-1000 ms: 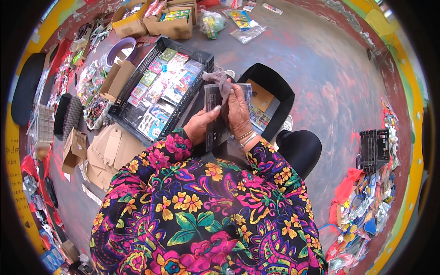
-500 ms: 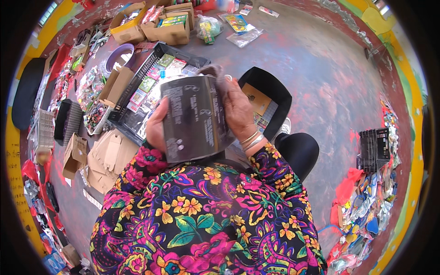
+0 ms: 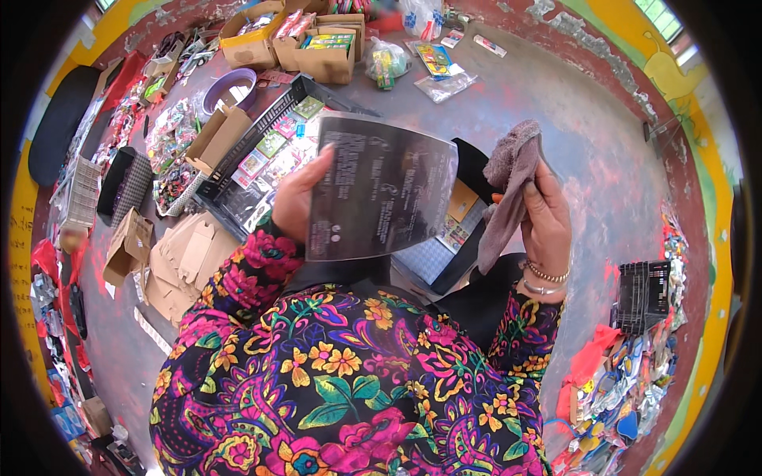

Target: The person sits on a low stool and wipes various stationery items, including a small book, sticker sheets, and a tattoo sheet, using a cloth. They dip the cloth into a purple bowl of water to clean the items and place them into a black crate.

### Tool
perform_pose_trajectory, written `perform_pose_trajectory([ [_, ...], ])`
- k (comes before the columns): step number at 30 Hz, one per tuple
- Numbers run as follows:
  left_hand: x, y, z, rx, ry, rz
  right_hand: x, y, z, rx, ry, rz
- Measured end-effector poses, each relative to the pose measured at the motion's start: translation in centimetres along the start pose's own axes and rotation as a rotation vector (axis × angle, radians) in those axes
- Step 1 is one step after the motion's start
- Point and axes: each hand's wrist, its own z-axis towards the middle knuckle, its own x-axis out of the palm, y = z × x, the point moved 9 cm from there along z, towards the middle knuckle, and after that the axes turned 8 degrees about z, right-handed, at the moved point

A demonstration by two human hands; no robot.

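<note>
My left hand [image 3: 298,194] grips the left edge of a dark, shiny printed sheet [image 3: 377,190], thumb on its face, and holds it tilted up before my chest. What the sheet is exactly I cannot make out. Off to the right of it, my right hand [image 3: 546,210] is closed on a grey-brown cloth [image 3: 509,178] that hangs down from the fingers, apart from the sheet. Behind the sheet lies a black crate [image 3: 213,187] with small colourful printed cards [image 3: 272,143] in it. A black open box [image 3: 474,159] is partly hidden by the sheet and the cloth.
Flattened cardboard [image 3: 186,258] lies on the left near a small open carton [image 3: 129,246]. Farther back stand a purple basin [image 3: 244,97] and cartons of packets [image 3: 325,62]. Mixed loose items [image 3: 611,420] and a small black crate [image 3: 644,297] line the right wall.
My right hand has moved right, taking the cloth away from the sheet. The sheet now faces up more fully in my left hand, and the whole view has shifted slightly.
</note>
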Motion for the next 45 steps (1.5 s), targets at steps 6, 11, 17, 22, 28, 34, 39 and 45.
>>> perform_pose_trajectory([
  [6,5.8,4.8,1.4,-0.262,0.012,0.556,8.0,3.5,-0.9,-0.719,0.293,-1.011],
  [11,10.4,6.4,1.9,-0.279,0.376,0.548,3.2,-0.1,-0.9,-0.585,0.072,-0.59],
  [17,9.5,8.2,3.2,-0.255,0.406,0.731,1.0,-3.3,-0.6,-0.391,0.087,-0.51],
  [22,6.9,6.1,3.0,-0.341,0.241,0.367,0.2,-2.6,-0.8,-0.398,0.039,-0.706],
  [28,6.2,3.1,6.3,-0.278,0.21,0.598,-4.3,-1.9,-1.2,-0.352,-0.102,-0.822],
  [34,12.4,3.0,9.7,-0.033,0.608,-0.1,-9.6,-2.0,-0.8,-0.239,-0.484,-0.072],
  [39,12.5,6.9,12.3,0.088,0.632,0.15,-10.0,-5.4,1.0,-0.082,-0.626,0.075],
  [45,9.2,7.8,15.6,-0.142,0.315,-0.039,-11.0,-7.2,1.7,-0.098,-0.627,-0.335],
])
